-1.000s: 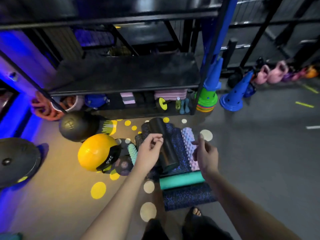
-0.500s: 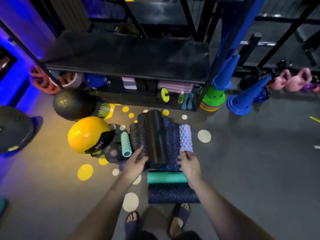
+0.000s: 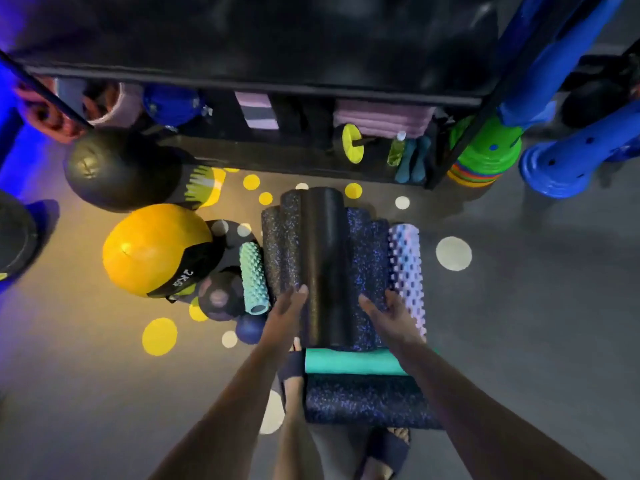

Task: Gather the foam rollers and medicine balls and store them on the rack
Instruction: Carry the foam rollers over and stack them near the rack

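A smooth black foam roller (image 3: pixel 322 265) lies on top of two dark speckled rollers (image 3: pixel 367 265) on the floor in front of the black rack (image 3: pixel 242 64). My left hand (image 3: pixel 287 313) touches its left side with straight fingers. My right hand (image 3: pixel 388 313) rests open on the speckled roller at its right. A lilac knobbed roller (image 3: pixel 405 265) and a small teal knobbed roller (image 3: pixel 254 278) flank the pile. A teal smooth roller (image 3: pixel 353 362) and another speckled roller (image 3: pixel 367 400) lie crosswise near my feet. To the left sit a yellow medicine ball (image 3: pixel 152 251) and a black medicine ball (image 3: pixel 117 168).
A small dark ball (image 3: pixel 221 296) and a blue ball (image 3: pixel 249 329) sit by the teal knobbed roller. Blue cones (image 3: pixel 561 161) and stacked green cones (image 3: pixel 485 150) stand right of the rack. A weight plate (image 3: pixel 14 233) lies far left. The lower shelf holds pink mats (image 3: pixel 381 119).
The view has dropped closer to the pile. Both hands have come down to the near end of the black roller, one on each side, and my left hand has uncurled.
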A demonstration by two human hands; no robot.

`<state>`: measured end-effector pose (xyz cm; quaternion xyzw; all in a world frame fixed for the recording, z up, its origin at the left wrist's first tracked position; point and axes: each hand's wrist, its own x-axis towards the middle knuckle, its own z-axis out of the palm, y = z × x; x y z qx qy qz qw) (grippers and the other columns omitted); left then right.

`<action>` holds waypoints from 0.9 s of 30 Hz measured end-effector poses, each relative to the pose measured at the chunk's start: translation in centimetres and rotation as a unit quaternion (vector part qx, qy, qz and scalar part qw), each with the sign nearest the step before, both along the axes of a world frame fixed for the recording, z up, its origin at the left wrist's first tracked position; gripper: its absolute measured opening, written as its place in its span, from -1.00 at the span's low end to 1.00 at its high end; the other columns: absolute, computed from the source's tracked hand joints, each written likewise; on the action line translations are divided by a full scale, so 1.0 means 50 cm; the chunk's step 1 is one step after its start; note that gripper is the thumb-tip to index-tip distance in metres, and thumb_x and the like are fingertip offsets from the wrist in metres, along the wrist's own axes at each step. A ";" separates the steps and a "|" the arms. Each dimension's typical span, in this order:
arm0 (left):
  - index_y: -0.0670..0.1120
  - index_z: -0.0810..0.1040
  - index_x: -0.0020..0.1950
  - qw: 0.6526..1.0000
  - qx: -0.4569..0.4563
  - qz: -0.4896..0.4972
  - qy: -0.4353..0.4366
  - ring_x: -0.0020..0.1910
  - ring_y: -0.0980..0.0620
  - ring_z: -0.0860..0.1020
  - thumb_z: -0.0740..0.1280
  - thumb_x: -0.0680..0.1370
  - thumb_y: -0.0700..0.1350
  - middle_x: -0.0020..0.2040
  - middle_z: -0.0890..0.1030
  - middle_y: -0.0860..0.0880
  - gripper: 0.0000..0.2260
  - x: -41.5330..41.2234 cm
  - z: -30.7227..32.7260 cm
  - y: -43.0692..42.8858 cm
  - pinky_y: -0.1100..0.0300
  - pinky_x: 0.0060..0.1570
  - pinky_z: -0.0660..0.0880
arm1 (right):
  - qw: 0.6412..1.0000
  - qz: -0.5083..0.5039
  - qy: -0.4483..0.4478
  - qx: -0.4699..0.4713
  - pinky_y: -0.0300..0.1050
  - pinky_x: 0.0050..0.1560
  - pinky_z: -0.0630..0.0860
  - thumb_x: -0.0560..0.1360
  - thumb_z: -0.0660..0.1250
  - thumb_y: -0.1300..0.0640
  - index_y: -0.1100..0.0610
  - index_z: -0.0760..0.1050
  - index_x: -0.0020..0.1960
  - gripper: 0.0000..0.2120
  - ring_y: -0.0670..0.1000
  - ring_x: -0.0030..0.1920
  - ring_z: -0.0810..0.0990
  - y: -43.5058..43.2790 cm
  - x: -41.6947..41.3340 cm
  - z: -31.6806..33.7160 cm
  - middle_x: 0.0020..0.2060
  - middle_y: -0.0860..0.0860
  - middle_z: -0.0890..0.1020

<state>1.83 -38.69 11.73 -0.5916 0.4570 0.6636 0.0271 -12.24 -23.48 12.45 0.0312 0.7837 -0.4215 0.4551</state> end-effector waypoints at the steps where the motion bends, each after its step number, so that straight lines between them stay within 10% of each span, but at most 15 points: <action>1: 0.05 0.58 0.32 1.000 0.013 -0.019 -0.017 0.26 -0.16 0.60 0.43 0.28 0.52 0.25 0.64 -0.20 -0.22 -0.003 -0.100 -0.005 -0.16 0.37 0.46 | 1.000 -0.009 -0.019 0.000 -0.38 0.29 0.37 0.48 0.51 -0.15 0.06 0.32 0.45 -0.33 -0.08 0.29 0.50 -0.010 -0.005 -0.049 0.27 -0.08 0.55; 4: 0.03 0.62 0.20 0.994 0.010 -0.069 -0.080 0.13 -0.13 0.65 0.29 0.29 0.61 0.14 0.69 -0.14 -0.22 -0.029 -0.239 -0.004 -0.13 0.28 0.54 | 0.998 0.018 -0.061 0.028 -0.10 0.49 0.33 0.21 0.55 -0.43 0.04 0.18 0.59 0.14 -0.05 0.41 0.46 -0.019 0.003 -0.195 0.39 -0.13 0.47; 7: 0.14 0.43 0.35 0.994 -0.003 -0.056 -0.091 0.17 0.12 0.48 0.42 0.47 0.34 0.18 0.53 0.14 -0.46 -0.041 -0.283 -0.014 0.21 0.24 0.37 | 0.990 0.063 -0.107 0.071 -0.07 0.44 0.38 0.21 0.63 -0.29 0.03 0.07 0.61 0.19 -0.04 0.41 0.45 -0.030 0.038 -0.295 0.43 -0.11 0.44; 13: 0.13 0.60 0.12 0.989 0.137 -0.034 -0.051 0.13 -0.12 0.69 0.67 0.26 0.16 0.08 0.73 0.02 -0.50 -0.017 -0.335 -0.073 -0.19 0.09 0.63 | 0.985 0.018 -0.075 0.156 0.06 0.38 0.46 -0.22 0.60 -0.42 0.06 0.23 0.49 0.39 0.05 0.38 0.45 -0.094 0.109 -0.360 0.37 0.03 0.45; 16: 0.20 0.46 0.21 0.984 0.153 -0.071 -0.057 0.01 -0.05 0.67 0.65 0.32 0.11 0.09 0.65 0.09 -0.44 -0.034 -0.279 -0.117 -0.07 -0.25 0.65 | 0.985 -0.009 -0.043 0.168 0.07 0.33 0.52 -0.28 0.60 -0.47 0.06 0.32 0.44 0.39 0.03 0.30 0.53 -0.108 0.082 -0.304 0.25 0.01 0.51; 21: 0.12 0.35 0.26 0.989 0.149 -0.012 0.017 0.12 -0.14 0.64 0.70 0.16 0.09 0.20 0.63 -0.04 -0.21 -0.099 -0.119 -0.177 -0.21 -0.11 0.66 | 0.993 -0.007 0.000 0.115 -0.08 0.20 0.59 -0.12 0.68 -0.33 -0.03 0.34 0.36 0.15 -0.03 0.23 0.56 -0.162 -0.011 -0.118 0.24 -0.01 0.53; 24: 0.05 0.42 0.25 0.986 0.136 0.032 0.094 -0.21 -0.06 0.55 0.66 0.26 0.16 -0.01 0.60 -0.03 -0.31 -0.179 -0.033 -0.207 0.16 -0.43 0.48 | 0.997 -0.026 0.027 0.067 -0.12 0.16 0.60 -0.18 0.68 -0.37 0.00 0.30 0.40 0.26 -0.03 0.24 0.56 -0.192 -0.102 -0.035 0.26 -0.01 0.54; 27: 0.06 0.46 0.17 0.978 0.118 0.057 0.160 -0.27 0.04 0.56 0.60 0.28 0.30 -0.10 0.61 0.00 -0.38 -0.291 0.035 -0.219 0.13 -0.28 0.47 | 0.998 -0.055 0.030 0.006 0.01 0.22 0.59 -0.16 0.72 -0.24 0.01 0.29 0.38 0.21 -0.04 0.21 0.59 -0.217 -0.205 0.045 0.23 -0.02 0.56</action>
